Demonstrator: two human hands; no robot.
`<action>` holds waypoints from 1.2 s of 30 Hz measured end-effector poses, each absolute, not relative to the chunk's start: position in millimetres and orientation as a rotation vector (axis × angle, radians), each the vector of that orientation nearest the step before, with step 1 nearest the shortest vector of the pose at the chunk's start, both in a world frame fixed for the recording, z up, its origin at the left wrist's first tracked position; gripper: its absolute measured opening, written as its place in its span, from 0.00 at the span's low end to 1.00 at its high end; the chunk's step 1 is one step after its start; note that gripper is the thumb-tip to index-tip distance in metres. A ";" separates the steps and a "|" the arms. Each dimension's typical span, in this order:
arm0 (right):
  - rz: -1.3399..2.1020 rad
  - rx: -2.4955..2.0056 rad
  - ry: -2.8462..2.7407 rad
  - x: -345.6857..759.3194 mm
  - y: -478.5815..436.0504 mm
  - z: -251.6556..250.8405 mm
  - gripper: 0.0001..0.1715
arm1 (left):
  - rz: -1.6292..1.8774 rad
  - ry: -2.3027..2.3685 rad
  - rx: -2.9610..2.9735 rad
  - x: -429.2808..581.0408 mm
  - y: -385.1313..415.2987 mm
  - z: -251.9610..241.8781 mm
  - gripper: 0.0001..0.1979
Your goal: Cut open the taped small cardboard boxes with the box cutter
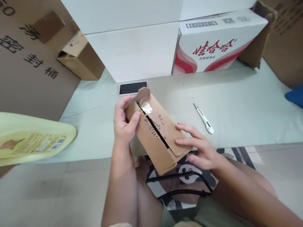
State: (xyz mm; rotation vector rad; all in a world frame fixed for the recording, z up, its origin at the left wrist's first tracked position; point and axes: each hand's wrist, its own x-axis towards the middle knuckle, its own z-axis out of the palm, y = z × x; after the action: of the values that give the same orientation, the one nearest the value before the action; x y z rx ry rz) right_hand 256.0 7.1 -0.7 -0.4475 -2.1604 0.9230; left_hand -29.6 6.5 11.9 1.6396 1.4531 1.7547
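We saw the carton (167,127) over the near edge of the tabletop (239,110), left hand (124,126) clasping its far end, right hand (201,148) half spread, fingertips touching its right side, cutter (203,118) lying farther right.

1. We are seeing open room across the tabletop (246,107) right of the utility knife (203,118).
2. We are finding white cartons (134,53) blocking the far side.
3. We are meeting a yellow bottle (35,138) at left and a phone (131,88) beyond the held box (163,126).
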 end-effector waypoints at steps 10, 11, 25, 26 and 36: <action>1.221 -1.196 -2.009 282.6 26.5 -5.3 0.13 | 1.594 1.500 1.789 -30.3 9.1 11.0 0.15; 1.324 -1.209 -2.072 283.7 26.5 -7.4 0.15 | 1.613 1.533 1.760 -30.6 9.5 10.7 0.15; 1.573 -0.828 -1.930 275.0 12.8 -29.1 0.42 | 1.813 1.623 1.520 -29.8 17.4 -4.8 0.41; 1.512 -0.837 -1.929 274.8 12.0 -29.5 0.44 | 1.848 1.598 1.580 -29.2 16.7 -3.2 0.42; 1.120 -0.872 -1.802 256.2 15.2 3.8 0.33 | 1.818 1.713 1.433 -19.0 14.4 11.8 0.29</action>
State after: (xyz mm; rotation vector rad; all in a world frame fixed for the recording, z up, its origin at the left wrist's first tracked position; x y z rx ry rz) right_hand 256.2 15.2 3.8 -0.8721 -1.8022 1.1205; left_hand -19.0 14.4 11.8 1.4326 1.7126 1.8175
